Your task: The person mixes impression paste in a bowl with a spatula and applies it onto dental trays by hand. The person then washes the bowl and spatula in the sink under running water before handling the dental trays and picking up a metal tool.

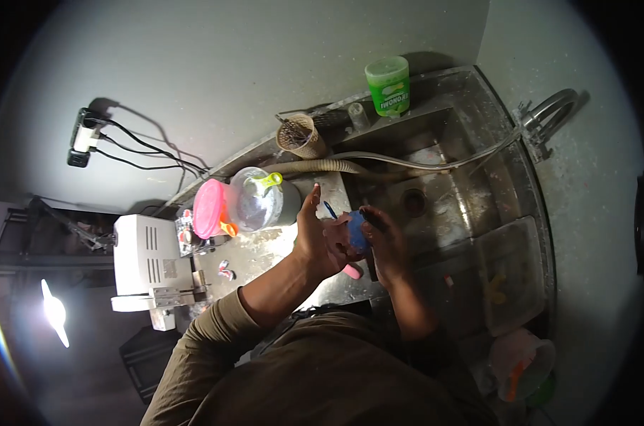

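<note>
Above the counter edge by the sink, my two hands meet around a blue and pinkish moulded piece (357, 231), which resembles a dental impression. My left hand (312, 240) supports its pinkish side, thumb raised and fingers partly hidden behind it. The fingers of my right hand (386, 245) curl over the blue side. A thin dark-blue stick (330, 209) shows just beyond the piece; whether it is attached, I cannot tell. Below the hands, a pink rounded object (352, 271) lies near the counter edge.
A clear tub (254, 202) with a yellow-green scoop and a pink-lidded container (210, 209) stand left. Behind are a woven cup (301, 136) and green container (389, 86). A hose crosses the metal sink (471, 192). A white machine (150, 254) stands far left.
</note>
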A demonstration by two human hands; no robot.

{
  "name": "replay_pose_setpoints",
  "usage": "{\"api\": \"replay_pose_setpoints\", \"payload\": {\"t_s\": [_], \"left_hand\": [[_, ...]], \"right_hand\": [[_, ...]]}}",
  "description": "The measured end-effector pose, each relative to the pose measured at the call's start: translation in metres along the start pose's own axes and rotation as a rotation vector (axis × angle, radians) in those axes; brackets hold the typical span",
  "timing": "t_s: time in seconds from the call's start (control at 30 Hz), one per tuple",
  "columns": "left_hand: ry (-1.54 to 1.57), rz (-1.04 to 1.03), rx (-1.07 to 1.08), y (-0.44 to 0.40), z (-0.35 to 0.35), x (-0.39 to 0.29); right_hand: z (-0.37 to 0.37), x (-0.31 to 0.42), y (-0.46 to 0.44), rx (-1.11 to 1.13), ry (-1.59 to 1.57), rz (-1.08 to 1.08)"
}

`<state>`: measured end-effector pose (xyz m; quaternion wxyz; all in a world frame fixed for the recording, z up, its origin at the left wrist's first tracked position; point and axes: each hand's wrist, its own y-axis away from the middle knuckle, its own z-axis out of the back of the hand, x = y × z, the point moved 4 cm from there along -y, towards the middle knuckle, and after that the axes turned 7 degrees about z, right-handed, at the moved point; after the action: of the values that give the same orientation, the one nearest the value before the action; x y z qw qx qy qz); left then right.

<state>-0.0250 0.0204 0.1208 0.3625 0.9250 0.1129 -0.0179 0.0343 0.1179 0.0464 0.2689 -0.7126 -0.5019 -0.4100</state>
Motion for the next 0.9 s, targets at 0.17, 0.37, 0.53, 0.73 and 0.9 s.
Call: {"api": "replay_pose_setpoints", "payload": {"t_s": [0.17, 0.37, 0.53, 0.73, 0.9], "left_hand": [[-0.305, -0.183, -0.431, 0.034, -0.014, -0.003], [-1.629, -0.803, -0.517, 0.092, -0.047, 0.005], [-2.065, -0.933, -0.330, 0.080, -0.017, 0.008], [-1.912, -1.234, -0.460, 0.085, -0.012, 0.008], [-1.480, -1.458, -0.448, 0.099, 0.012, -0.005]], "right_hand": [[-0.028, -0.025, 0.015, 0.048, -0.766, -0.422], [-0.051, -0.030, 0.026, 0.077, -1.055, -0.685], [-0.069, -0.011, 0.019, 0.057, -1.139, -0.693], [-0.075, -0.001, 0.008, 0.301, -1.107, -0.661], [-0.077, 0.010, 0.001, 0.200, -0.925, -0.613]]}}
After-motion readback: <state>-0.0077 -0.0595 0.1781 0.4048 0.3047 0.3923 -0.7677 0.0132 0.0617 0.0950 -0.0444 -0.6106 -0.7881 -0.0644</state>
